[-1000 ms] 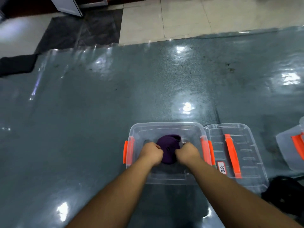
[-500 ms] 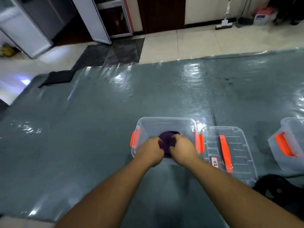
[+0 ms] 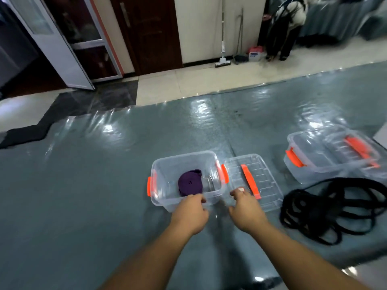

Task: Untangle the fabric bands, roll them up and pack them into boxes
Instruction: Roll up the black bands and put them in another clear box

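A rolled purple fabric band (image 3: pixel 189 183) lies inside the open clear box (image 3: pixel 182 156) with orange latches. My left hand (image 3: pixel 190 213) hovers at the box's near rim with loosely curled fingers and holds nothing. My right hand (image 3: pixel 246 208) is just right of it, fingertips at the near left corner of the clear lid (image 3: pixel 265 178), which lies flat beside the box. A tangled black fabric band (image 3: pixel 326 210) is heaped on the mat to the right.
A second clear box (image 3: pixel 301 170) stands at the right with its lid (image 3: pixel 354 147) resting across it. The grey mat (image 3: pixel 94 185) is covered with glossy plastic sheet. A mop (image 3: pixel 222 40) and a standing person (image 3: pixel 287 28) are by the far wall.
Both hands have let go of the purple roll and drawn back out of the box, the right one shifting toward the lid. The camera has tilted up.
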Available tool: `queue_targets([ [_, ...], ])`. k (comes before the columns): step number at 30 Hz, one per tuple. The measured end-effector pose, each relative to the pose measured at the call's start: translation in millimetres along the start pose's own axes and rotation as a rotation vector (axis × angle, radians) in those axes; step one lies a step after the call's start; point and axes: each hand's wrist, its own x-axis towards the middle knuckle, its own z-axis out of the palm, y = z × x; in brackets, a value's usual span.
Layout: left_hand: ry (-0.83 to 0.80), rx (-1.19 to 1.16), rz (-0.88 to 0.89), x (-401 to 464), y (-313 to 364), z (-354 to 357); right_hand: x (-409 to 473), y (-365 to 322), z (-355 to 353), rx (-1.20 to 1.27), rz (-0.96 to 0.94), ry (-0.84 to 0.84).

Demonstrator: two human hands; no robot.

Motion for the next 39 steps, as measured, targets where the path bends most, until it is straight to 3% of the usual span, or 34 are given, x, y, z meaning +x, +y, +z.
queue_targets([
  [9,-0.292,0.057,0.089,-33,26,74,-83,83,17,0.025,0.342,-0.013],
  [18,-0.358,0.158,0.249,-28,87,96,-123,147,-18,0.141,0.568,0.092],
  [29,-0.327,0.299,0.461,-22,206,141,-142,240,-74,0.284,0.65,0.243],
  [39,-0.262,0.354,0.441,-6,328,169,-113,345,-148,0.373,0.575,0.251],
])
